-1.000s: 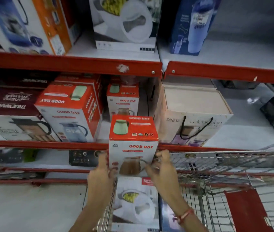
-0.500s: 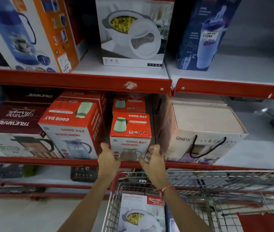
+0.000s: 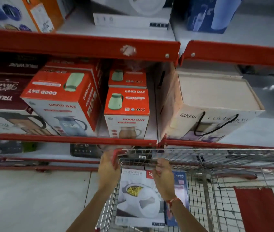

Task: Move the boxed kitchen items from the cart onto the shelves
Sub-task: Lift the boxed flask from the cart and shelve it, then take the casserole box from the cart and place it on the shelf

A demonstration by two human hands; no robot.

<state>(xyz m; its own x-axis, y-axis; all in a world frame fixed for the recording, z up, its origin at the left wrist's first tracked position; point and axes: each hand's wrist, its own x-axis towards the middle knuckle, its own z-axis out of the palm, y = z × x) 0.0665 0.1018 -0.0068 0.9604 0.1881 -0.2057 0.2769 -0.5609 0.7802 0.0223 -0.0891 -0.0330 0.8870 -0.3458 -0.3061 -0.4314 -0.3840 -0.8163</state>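
I see the Good Day box standing on the middle shelf. My left hand and right hand hover empty over the cart, above a casserole box.

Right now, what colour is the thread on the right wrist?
Red, on the right wrist, seen in the head view.

Red-edged metal shelving, grey shelf boards; pale tiled floor below.

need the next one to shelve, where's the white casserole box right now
In the head view the white casserole box stands in the cart, at its left end, beside a blue box, between the left hand and right hand.
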